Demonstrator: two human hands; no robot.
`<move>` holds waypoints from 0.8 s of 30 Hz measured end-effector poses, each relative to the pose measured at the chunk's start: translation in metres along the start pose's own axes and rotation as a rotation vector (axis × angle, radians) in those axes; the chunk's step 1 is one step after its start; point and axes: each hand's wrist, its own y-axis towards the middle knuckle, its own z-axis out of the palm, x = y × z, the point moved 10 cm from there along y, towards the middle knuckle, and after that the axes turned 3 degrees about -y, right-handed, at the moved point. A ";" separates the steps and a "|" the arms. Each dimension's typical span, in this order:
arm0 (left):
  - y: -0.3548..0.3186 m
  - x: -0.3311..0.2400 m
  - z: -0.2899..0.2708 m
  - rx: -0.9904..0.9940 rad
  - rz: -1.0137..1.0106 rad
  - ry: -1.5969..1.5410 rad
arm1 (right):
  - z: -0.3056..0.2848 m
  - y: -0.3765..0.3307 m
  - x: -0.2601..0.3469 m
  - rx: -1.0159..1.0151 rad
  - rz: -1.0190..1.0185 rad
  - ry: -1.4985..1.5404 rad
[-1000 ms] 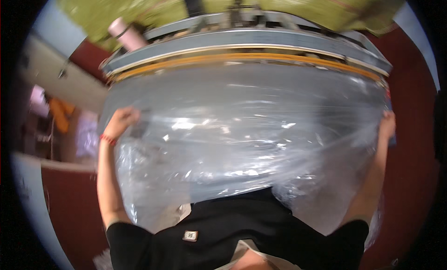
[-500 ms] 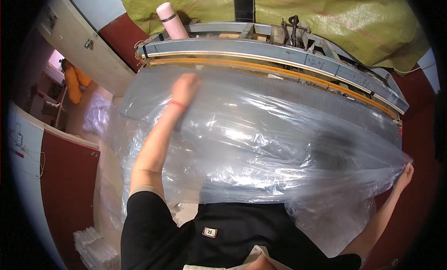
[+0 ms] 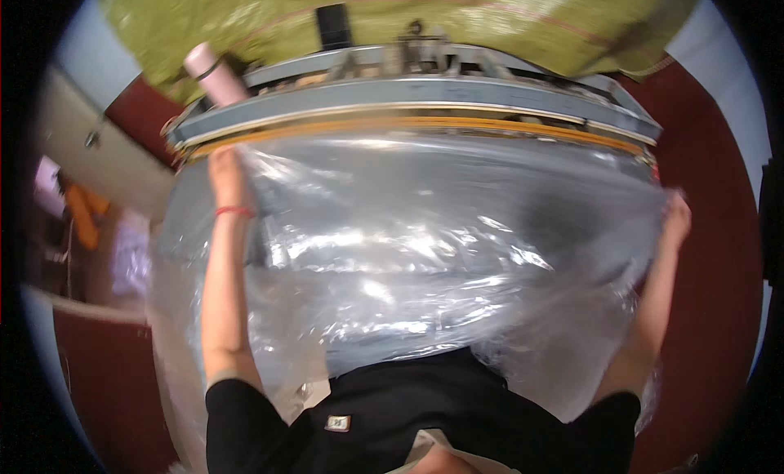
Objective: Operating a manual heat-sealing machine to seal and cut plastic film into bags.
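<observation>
Left hand [image 3: 224, 165] and right hand [image 3: 676, 218] both got clear plastic [image 3: 392, 237] in their grip, pink bottle [image 3: 216, 74] just past that metal bar [image 3: 392, 92].

The film [image 3: 392, 237] is clear with white glints, the surface [image 3: 189, 192] grey, the strip [image 3: 531, 129] orange, the beam [image 3: 327, 97] blue-grey. The bottle [image 3: 219, 78] is pink with a dark band, the sheet [image 3: 523, 29] yellow-green with a thin pink line; the wristband [image 3: 234, 210] is red, the shirt [image 3: 425, 392] black, its badge [image 3: 338, 423] pale.
</observation>
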 end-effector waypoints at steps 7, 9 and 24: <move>0.031 0.115 0.000 -0.172 -0.297 -0.217 | 0.148 0.002 0.030 -0.120 -0.109 0.111; 0.042 0.132 0.007 -0.141 -0.292 -0.328 | 0.166 0.008 0.031 -0.139 -0.094 0.124; 0.048 0.151 0.000 -0.244 -0.375 -0.530 | 0.155 0.007 0.042 -0.212 0.083 0.258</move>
